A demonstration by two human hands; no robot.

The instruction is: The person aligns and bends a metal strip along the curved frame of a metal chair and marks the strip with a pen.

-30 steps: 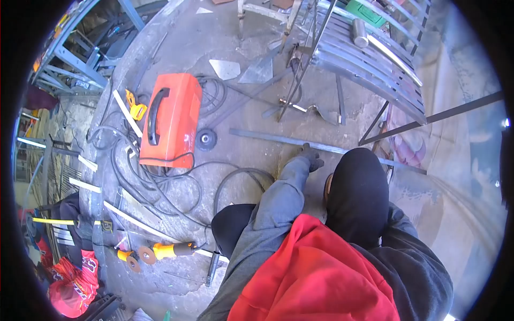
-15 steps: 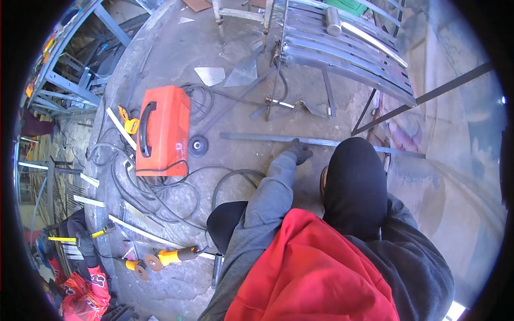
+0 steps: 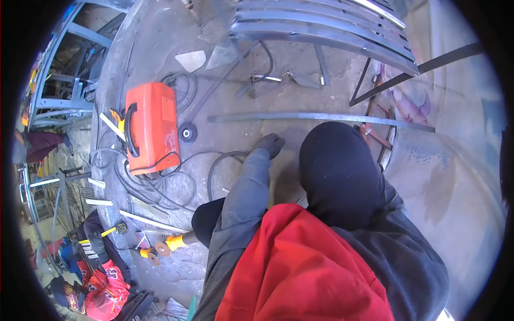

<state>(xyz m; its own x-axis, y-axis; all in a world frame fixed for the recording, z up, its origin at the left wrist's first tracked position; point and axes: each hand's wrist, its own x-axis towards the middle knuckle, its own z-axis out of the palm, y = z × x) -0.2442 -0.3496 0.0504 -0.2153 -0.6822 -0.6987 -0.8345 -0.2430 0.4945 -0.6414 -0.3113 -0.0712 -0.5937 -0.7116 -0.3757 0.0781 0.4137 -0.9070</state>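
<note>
My left hand, in a dark glove, hovers just short of a long flat metal bar lying crosswise on the floor. Its fingers are curled, and nothing shows in them. A gap separates the hand from the bar. My right hand is hidden behind my raised knee; only the dark sleeve shows. Past the knee, below the bar's right part, is a reddish-brown stick-like piece whose kind I cannot make out. Left of the bar stands an orange box-shaped machine with a black handle, probably a welder.
A slatted metal frame stands ahead. Cables coil across the floor at left, beside a loose dark disc. Two yellow angle grinders lie lower left. A co-worker in red works there with a yellow tape measure.
My left hand has drawn back from the bar towards me, its fingers now curled. The whole view has shifted, and the reddish-brown piece now shows past my knee.
</note>
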